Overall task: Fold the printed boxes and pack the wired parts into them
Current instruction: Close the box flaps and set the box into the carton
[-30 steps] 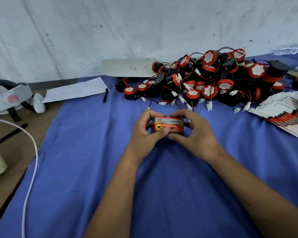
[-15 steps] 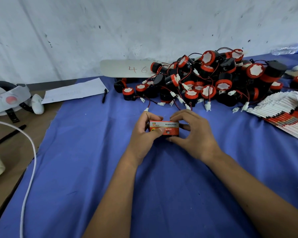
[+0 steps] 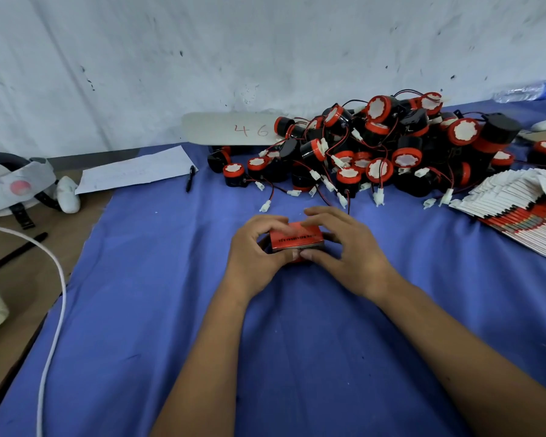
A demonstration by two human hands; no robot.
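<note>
Red printed cardboard, folded into a small box [image 3: 297,239], sits between both hands over the middle of the bench, above the blue cloth [image 3: 158,310] that covers most of the top. The left hand [image 3: 256,253] curls round the box's left end, its thumb reaching across the near side. The right hand [image 3: 347,250] grips the right end, fingers arched over the top and thumb pressed to the near face, where the two thumbs meet. A line of black lettering runs along the box's upper face; whether anything lies inside cannot be told, since the box looks closed and the fingers cover its ends.

Toward the far right of the bench lies a heap of black round wired parts with red caps [image 3: 385,149], their red and black leads ending in small white plugs that trail onto the cloth just beyond the hands. At the right edge a fanned stack of flat unfolded boxes, white with red print [image 3: 514,209], rests on the cloth beside the heap. Against the back wall lies a pale flat board marked "46" in red [image 3: 230,129]. Near the far left corner of the cloth are a white sheet of paper [image 3: 136,170] and a black pen [image 3: 189,178] touching its right edge. On the bare brown bench top at the left run a white cable [image 3: 56,279] and a white headset with grey straps [image 3: 13,187].
</note>
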